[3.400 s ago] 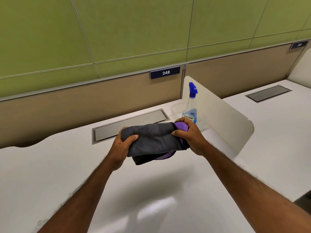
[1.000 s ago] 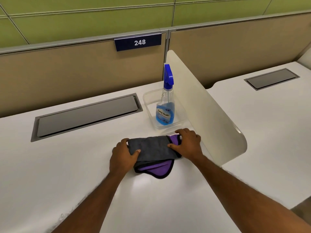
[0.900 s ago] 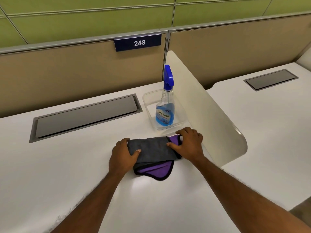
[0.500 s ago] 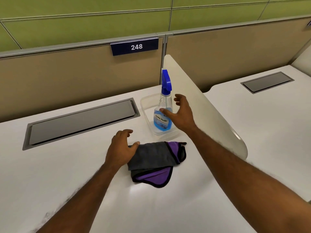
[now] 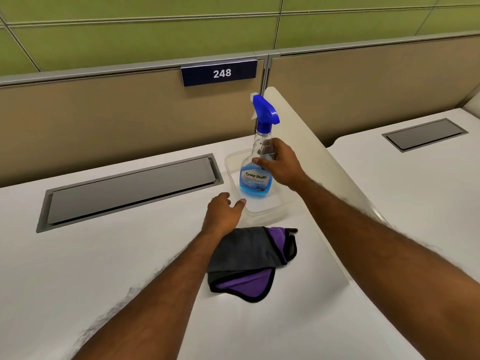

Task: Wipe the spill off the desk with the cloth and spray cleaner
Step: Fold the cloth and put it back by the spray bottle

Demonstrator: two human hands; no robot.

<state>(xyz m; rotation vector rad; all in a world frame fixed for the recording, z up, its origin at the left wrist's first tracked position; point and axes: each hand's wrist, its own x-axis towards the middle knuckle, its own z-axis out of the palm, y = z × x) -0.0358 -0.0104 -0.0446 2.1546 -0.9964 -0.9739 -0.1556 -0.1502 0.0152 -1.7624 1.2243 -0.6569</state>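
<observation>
A folded grey and purple cloth [image 5: 249, 258] lies on the white desk [image 5: 104, 255], with nothing holding it. Behind it a clear spray bottle [image 5: 255, 181] of blue cleaner with a blue trigger head stands upright in a clear plastic tray [image 5: 262, 209]. My right hand [image 5: 281, 163] is wrapped around the bottle's upper body, just below the neck. My left hand [image 5: 223, 213] hovers with fingers apart between the cloth and the tray's near left corner, thumb close to the rim. No spill is visible on the desk.
A cream divider panel [image 5: 311, 141] rises right of the tray and separates a neighbouring desk [image 5: 415, 193]. A grey cable hatch [image 5: 130, 189] is set into the desk at the back left. A tan partition with a "248" sign [image 5: 220, 73] closes off the back.
The cloth has been set down on the desk and both hands have let it go. My right hand has closed on the spray bottle. My left hand has moved forward toward the tray.
</observation>
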